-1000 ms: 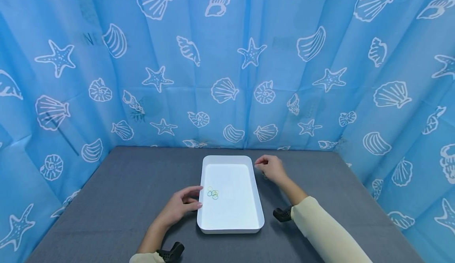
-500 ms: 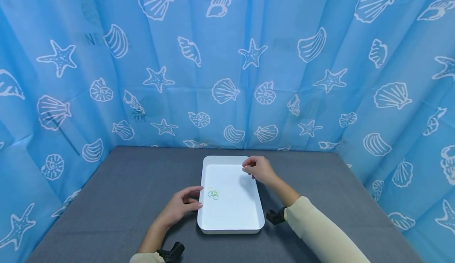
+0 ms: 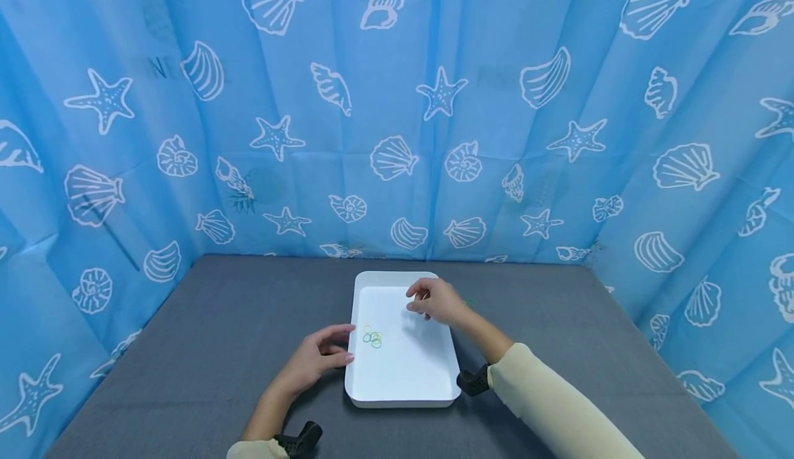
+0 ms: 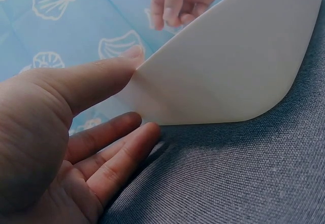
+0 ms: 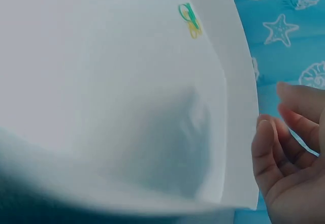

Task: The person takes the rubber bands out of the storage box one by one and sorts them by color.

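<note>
A white rectangular tray (image 3: 397,383) lies on the table. Several thin green and yellow rubber bands (image 3: 373,339) are on its floor, near the left wall; the right wrist view also shows these bands (image 5: 190,21). My left hand (image 3: 313,359) touches the tray's left side with fairly straight fingers; thumb and fingertips (image 4: 150,130) meet its rim and outer wall. Above the far right part of the tray is my right hand (image 3: 434,300), with curled fingers. A thin pale loop, apparently a rubber band (image 5: 304,142), shows between its fingers, partly hidden.
More green rubber bands (image 3: 469,303) lie on the grey tabletop (image 3: 260,300) right of the tray, partly behind the right forearm. A blue curtain (image 3: 397,114) with white shells hangs behind and beside the table. Both wrists carry black devices (image 3: 474,380).
My right hand has moved left from beside the tray, over its right wall, to above the tray floor. The left hand, the tray and the bands inside it keep their places.
</note>
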`<state>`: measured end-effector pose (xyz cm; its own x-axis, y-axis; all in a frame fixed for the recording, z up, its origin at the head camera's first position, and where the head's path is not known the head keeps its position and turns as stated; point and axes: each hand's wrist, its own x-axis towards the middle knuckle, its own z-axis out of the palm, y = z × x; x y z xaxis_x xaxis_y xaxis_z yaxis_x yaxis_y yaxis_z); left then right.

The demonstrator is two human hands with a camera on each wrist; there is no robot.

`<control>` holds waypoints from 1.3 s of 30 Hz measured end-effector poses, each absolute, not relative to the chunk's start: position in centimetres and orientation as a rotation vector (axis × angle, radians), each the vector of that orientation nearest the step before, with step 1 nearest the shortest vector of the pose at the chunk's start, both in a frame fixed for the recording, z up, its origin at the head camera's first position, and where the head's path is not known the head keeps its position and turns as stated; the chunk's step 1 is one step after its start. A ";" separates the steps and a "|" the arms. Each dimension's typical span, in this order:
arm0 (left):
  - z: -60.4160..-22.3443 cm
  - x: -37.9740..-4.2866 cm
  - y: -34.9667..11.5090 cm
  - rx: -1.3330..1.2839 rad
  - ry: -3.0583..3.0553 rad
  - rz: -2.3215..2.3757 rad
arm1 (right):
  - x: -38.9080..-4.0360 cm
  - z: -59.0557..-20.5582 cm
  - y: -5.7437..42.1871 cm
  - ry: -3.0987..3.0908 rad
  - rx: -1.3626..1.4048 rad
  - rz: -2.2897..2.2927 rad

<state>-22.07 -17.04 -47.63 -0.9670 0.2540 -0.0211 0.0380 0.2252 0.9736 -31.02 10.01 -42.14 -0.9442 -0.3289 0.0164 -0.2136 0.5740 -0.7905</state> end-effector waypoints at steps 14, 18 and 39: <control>-48.7 -22.7 -17.5 0.311 2.303 1.840 | -31.0 -42.5 8.0 2.494 -0.762 -1.050; -48.7 -22.7 -17.5 0.308 2.307 1.833 | -31.3 -42.7 7.6 2.431 -0.798 -1.022; -48.9 -22.8 -17.6 0.321 2.311 1.829 | -31.5 -43.8 6.0 2.321 -0.869 -0.959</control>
<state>-22.83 -17.62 -48.88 -0.9612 0.2758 -0.0044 0.0591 0.2215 0.9734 -31.54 6.01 -43.76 -0.6833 -0.7065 -0.1842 -0.3703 0.5527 -0.7466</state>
